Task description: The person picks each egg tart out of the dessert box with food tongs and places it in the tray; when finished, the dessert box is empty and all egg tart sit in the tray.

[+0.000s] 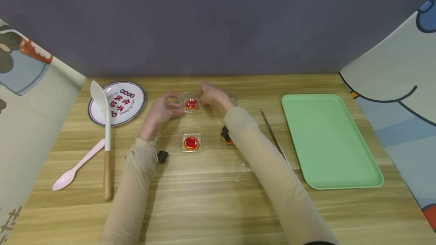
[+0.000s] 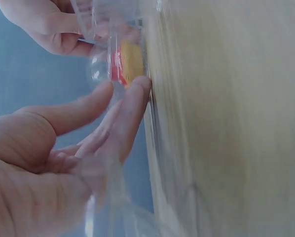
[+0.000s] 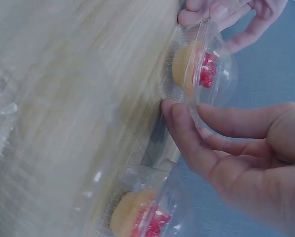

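Note:
A small clear plastic box with a domed lid stands between my hands, holding a small tart (image 1: 191, 104) with red topping. My left hand (image 1: 161, 110) pinches its left edge between thumb and fingers. On the opposite side my right hand (image 1: 214, 95) pinches the rim, as the right wrist view shows, thumb on the lid's edge and fingers below. Another domed box (image 3: 174, 212) with a red-topped tart sits close by the right hand; in the head view that hand mostly hides it. Nearer me lies a boxed red-topped tart (image 1: 190, 143).
A dark-topped tart (image 1: 226, 135) shows partly behind the right sleeve, near a clear lid (image 1: 242, 167) and a thin metal utensil (image 1: 275, 139). A black piece (image 1: 162, 157) lies by the left sleeve. Left are a plate (image 1: 136, 103), long-handled spoon (image 1: 107, 173), pink spoon (image 1: 64, 179); right, a green tray (image 1: 334, 143).

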### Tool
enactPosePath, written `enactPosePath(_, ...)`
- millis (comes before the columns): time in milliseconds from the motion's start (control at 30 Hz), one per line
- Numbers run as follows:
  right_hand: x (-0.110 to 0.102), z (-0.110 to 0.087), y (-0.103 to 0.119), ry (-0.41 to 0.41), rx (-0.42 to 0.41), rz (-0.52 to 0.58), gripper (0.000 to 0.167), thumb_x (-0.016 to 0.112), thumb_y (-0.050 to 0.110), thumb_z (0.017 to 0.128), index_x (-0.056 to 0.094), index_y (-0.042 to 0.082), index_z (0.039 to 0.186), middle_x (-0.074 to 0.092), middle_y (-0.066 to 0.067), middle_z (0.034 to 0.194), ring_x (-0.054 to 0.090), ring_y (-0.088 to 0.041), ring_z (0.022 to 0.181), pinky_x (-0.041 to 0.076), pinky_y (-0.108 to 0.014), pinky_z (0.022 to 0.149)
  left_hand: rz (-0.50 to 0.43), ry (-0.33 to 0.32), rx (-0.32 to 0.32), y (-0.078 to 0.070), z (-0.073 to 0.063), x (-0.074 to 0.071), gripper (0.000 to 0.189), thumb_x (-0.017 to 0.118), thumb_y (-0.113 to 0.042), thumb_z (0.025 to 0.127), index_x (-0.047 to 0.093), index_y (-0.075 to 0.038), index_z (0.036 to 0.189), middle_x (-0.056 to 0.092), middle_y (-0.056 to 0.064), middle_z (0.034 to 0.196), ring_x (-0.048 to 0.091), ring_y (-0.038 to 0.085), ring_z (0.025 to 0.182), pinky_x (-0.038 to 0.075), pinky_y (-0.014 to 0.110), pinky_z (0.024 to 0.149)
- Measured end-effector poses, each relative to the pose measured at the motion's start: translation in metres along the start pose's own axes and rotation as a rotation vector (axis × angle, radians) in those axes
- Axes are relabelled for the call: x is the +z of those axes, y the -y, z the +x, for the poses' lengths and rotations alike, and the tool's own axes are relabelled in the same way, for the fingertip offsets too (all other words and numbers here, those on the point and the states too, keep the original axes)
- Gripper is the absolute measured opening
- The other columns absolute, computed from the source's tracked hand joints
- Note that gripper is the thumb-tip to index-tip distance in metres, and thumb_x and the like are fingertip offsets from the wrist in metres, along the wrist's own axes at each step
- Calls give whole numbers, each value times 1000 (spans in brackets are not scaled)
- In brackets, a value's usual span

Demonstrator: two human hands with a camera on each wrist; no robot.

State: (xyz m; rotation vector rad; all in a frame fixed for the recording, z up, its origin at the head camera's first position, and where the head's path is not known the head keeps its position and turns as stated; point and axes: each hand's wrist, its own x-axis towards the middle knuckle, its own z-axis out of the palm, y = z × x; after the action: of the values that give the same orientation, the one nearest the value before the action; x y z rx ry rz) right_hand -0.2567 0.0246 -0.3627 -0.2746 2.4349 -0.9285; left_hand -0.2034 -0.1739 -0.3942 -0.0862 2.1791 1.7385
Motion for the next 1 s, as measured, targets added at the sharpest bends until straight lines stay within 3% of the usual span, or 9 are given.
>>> enactPosePath(67, -1, 0, 1, 10, 14, -19, 27, 58, -21, 88, 48, 3, 96, 44, -6, 90, 43, -17, 76, 43, -25, 62, -26, 13, -7, 1, 0, -1, 59, 63, 15, 100, 39, 13, 153, 58, 40, 139, 72, 14, 89, 63, 31, 96)
enactPosePath(267, 2, 7, 4, 12, 11, -89, 41, 50, -21, 90, 37, 11, 68, 32, 2, 64, 29, -9, 50, 29, -18, 43, -118, 59, -10, 6, 1, -6, 58, 58, 16, 101, 36, 17, 155, 50, 37, 144, 71, 14, 93, 59, 32, 103)
enactPosePath(467, 7, 12, 5, -64, 42, 49, 35, 50, -20, 94, 40, 10, 78, 39, 1, 69, 35, -9, 54, 33, -18, 46, -159, 65, -16, 7, 1, -8, 60, 56, 17, 102, 32, 18, 157, 43, 36, 152, 71, 15, 93, 58, 33, 105)
enactPosePath(600, 7, 15, 3, -97, 35, 108, 41, 51, -19, 95, 36, 10, 69, 33, 3, 62, 31, -8, 50, 28, -17, 44, -154, 65, -10, 7, 1, -8, 60, 56, 16, 102, 31, 18, 157, 42, 36, 153, 72, 15, 90, 59, 33, 103)
enactPosePath(667, 7, 15, 1, -99, 22, 131, 41, 52, -18, 95, 36, 9, 69, 33, 3, 63, 33, -8, 52, 31, -17, 46, -151, 62, -10, 7, 1, -8, 60, 56, 15, 103, 31, 17, 157, 42, 36, 154, 72, 14, 90, 59, 32, 103)
enactPosePath(767, 6, 13, -1, -88, 14, 177, 28, 53, -17, 96, 44, 5, 80, 42, 0, 77, 42, -9, 62, 46, -19, 58, -142, 59, -14, 6, 1, -9, 61, 56, 14, 103, 30, 16, 158, 42, 35, 155, 72, 14, 89, 59, 32, 102)
enactPosePath(867, 5, 12, -3, -63, 13, 231, 10, 53, -17, 96, 53, -8, 100, 52, -9, 95, 49, -14, 75, 59, -28, 79, -132, 58, -24, 5, 2, -9, 62, 56, 14, 104, 28, 16, 159, 41, 36, 157, 73, 13, 90, 59, 32, 103)
enactPosePath(1000, 2, 12, -6, -38, 15, 267, 28, 56, -15, 98, 56, -17, 126, 61, -23, 128, 57, -22, 94, 60, -35, 99, -129, 46, -39, 3, 1, -8, 59, 54, 16, 103, 30, 18, 157, 42, 38, 154, 73, 13, 89, 60, 33, 102)
